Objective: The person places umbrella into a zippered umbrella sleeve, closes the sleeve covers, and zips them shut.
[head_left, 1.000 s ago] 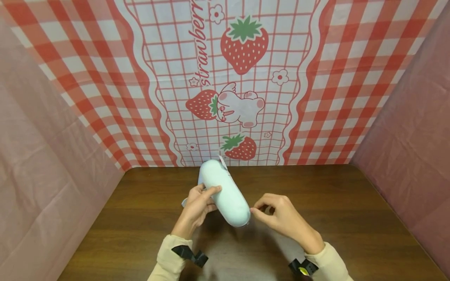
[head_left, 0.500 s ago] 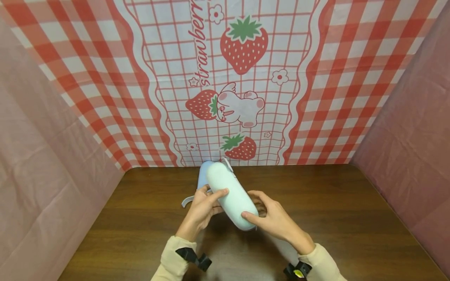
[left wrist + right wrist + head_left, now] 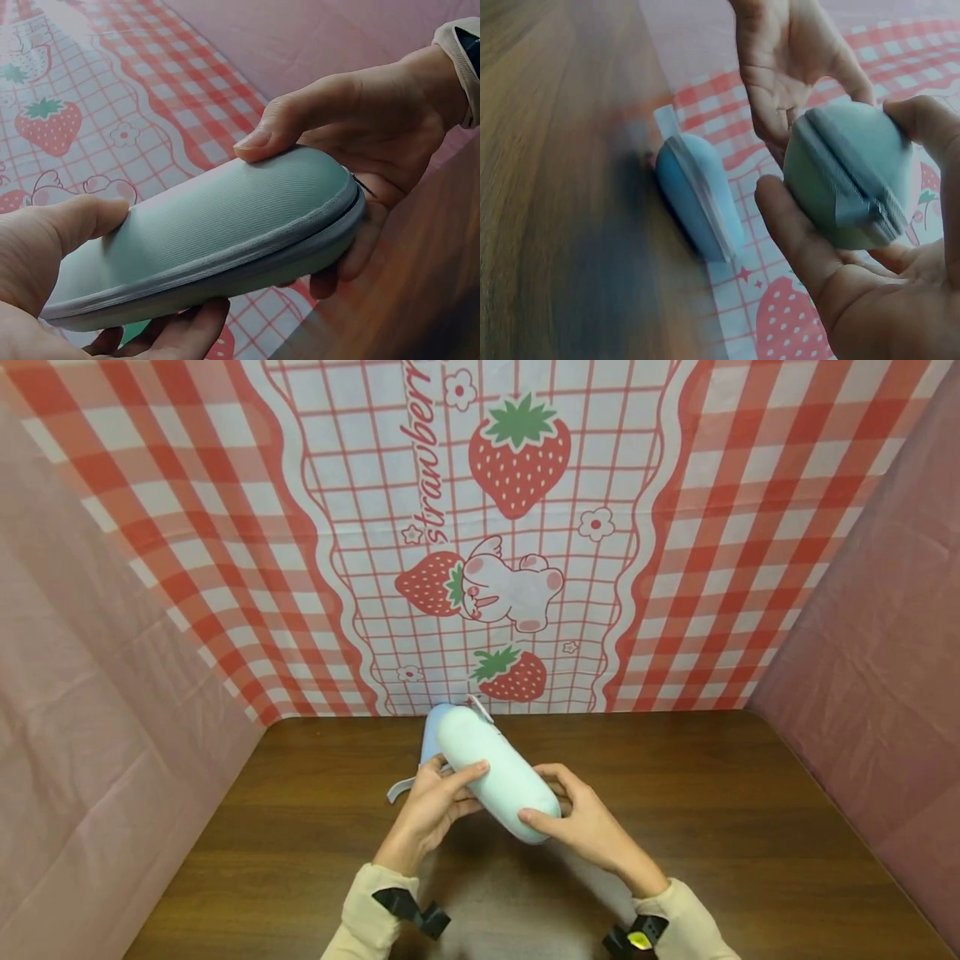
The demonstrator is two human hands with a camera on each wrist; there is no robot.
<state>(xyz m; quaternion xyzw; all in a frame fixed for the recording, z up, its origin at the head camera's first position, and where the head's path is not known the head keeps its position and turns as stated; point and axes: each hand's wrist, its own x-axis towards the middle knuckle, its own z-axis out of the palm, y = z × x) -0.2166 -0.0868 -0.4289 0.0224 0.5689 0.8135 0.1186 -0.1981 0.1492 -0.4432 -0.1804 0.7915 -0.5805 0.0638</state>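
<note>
A mint-green zippered hard case [image 3: 498,777] is held at a slant above the table. My left hand [image 3: 431,810] grips its left side, thumb on top and fingers beneath. My right hand [image 3: 596,831] holds the near right end, its thumb [image 3: 259,142] laid on the lid. A grey zip [image 3: 217,262] runs along the case's side, with a dark line showing in it near the right end in the left wrist view. A pale strap [image 3: 481,708] sticks out at the far end. Behind the mint case lies a blue zippered case [image 3: 697,195], partly hidden in the head view.
The brown wooden table [image 3: 712,802] backs onto a red-and-white checked strawberry cloth [image 3: 517,552]. Pink cloth walls [image 3: 862,610] stand on both sides. A pale strap loop [image 3: 401,790] lies on the table left of my left hand.
My right hand has gone from pinching at the mint case's near end to gripping that end with thumb and fingers. The case has shifted slightly right, and more of the blue case shows.
</note>
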